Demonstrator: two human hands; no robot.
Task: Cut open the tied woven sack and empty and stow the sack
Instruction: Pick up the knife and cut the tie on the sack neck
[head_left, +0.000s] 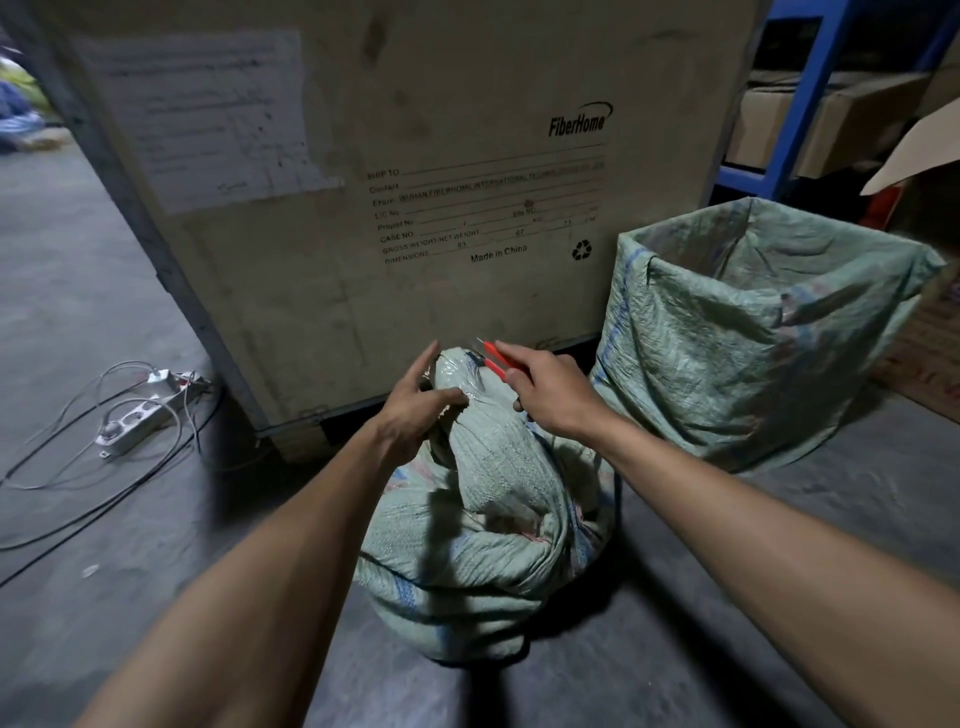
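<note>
- Tied woven sack (488, 525) at lower centre of the frame, standing on the concrete floor (78, 312), bulging full, neck (457, 374) twisted shut just below mid-frame.
- Left hand (415, 410) on the neck's left side, thumb and fingers half curled against it, not fully closed round it.
- Right hand (550, 395) closed round red-handled snips (496, 358), tips just beside the top of the neck; blades too small to read, possibly touching the tie.
- Risk: left fingers close to the blade tips; a slip off the taut tie likely to nick them.
- Risk: cut too low, into the weave rather than the tie, likely to tear the sack and spill the load sideways.
- Risk: loose hold on the neck, so a sudden slump or topple once the tie parts.
- Contents of the tied sack hidden; only lumpy bulges showing.
- Second woven sack (753, 332) at right of frame, mouth open and upright; inside in shadow, apparently empty.
- Large printed crate (389, 182) behind, filling upper centre, closed.
- Power strips (145, 405) and cables at left: a trip hazard.
</note>
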